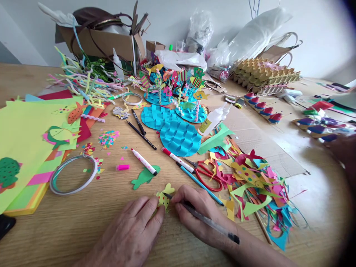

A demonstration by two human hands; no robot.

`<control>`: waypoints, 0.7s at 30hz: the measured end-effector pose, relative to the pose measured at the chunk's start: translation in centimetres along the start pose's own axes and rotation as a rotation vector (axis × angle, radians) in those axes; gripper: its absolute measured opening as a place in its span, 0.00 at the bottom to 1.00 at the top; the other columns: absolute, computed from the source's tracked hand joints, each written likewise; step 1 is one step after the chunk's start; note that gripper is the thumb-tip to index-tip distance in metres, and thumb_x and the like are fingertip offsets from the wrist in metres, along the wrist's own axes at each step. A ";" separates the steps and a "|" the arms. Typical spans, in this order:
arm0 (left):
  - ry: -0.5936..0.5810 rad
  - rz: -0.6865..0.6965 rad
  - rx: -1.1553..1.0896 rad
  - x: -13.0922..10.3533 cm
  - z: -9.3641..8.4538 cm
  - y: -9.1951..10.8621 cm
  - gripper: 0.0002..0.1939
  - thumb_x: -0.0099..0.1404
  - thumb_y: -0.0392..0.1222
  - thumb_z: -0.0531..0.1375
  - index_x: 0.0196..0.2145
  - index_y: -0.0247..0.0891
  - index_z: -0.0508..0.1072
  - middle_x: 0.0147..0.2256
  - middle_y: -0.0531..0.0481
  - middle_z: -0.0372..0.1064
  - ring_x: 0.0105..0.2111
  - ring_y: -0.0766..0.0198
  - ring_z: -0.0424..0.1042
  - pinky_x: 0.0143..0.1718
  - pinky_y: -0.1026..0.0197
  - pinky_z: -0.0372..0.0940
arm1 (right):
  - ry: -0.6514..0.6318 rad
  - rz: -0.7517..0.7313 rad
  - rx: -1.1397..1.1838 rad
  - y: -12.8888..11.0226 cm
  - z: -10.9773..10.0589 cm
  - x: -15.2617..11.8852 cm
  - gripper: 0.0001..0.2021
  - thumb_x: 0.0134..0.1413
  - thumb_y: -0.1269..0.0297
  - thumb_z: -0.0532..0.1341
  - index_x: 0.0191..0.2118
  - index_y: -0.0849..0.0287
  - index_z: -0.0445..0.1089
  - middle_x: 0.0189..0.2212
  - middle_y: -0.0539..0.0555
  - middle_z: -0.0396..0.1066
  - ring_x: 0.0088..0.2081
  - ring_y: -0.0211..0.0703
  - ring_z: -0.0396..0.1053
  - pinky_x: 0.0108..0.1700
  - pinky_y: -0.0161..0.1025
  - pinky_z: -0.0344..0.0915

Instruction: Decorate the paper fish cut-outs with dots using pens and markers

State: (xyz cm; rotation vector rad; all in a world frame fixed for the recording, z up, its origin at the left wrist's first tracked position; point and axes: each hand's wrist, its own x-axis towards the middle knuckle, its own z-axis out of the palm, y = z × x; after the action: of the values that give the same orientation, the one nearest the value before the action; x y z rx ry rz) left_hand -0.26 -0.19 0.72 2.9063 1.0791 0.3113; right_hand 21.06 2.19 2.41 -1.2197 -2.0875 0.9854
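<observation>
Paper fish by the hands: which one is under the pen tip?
The small yellow fish with red dots, by the left hand; the green fish lies partly under a marker.

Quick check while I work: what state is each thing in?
Left hand: fingers on the yellow fish
Right hand: gripping the pen
Pen: uncapped, tip at the fish
Yellow fish: spotted, partly covered by fingers
Green fish: flat, marker across it
Scissors: lying down, blades unclear
Tape roll: on its side face
Cardboard box: open, bag on top
</observation>
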 end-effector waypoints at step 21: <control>0.021 -0.002 0.008 -0.1 0.0 -0.1 0.20 0.66 0.27 0.47 0.50 0.38 0.70 0.47 0.48 0.70 0.44 0.57 0.68 0.44 0.58 0.67 | 0.014 0.004 0.006 0.0 0.0 0.2 0.06 0.51 0.73 0.51 0.31 0.56 0.62 0.23 0.48 0.68 0.24 0.36 0.67 0.27 0.30 0.61</control>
State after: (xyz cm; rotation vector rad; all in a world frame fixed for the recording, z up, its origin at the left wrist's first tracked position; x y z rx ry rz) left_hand -0.38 -0.14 0.69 2.9151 1.0892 0.3381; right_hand 21.01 2.33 2.41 -1.2240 -2.0706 0.9818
